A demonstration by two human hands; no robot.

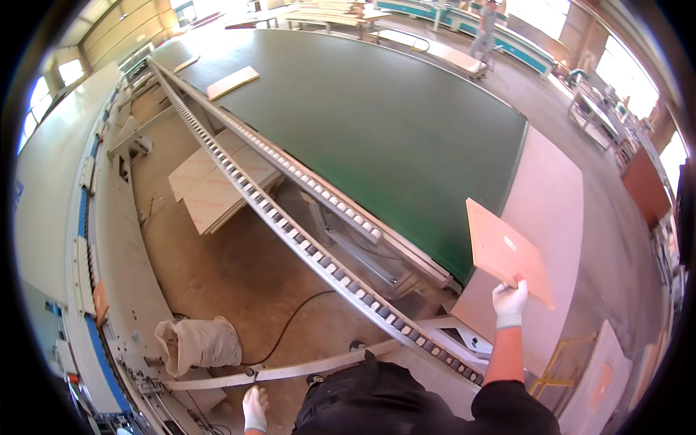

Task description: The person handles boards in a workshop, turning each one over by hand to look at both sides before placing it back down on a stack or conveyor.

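Note:
My right hand (510,301), in a light glove, grips the near edge of a light wood panel (510,249). This flat panel has a small white label on its face. It is held tilted above a pale pinkish board (545,185) at the right end of the green conveyor belt (377,138). My left hand (255,407), also gloved, hangs low beside a whitish bar (290,372). Its fingers are curled, and whether anything lies inside them cannot be made out.
A roller rail (290,230) runs diagonally alongside the belt. Two narrow wood pieces, one a pale strip (232,83), lie on the belt. Stacked boards (225,181) and a fabric sack (199,344) sit lower left. A long machine (90,239) stands left; a person (486,30) is far off.

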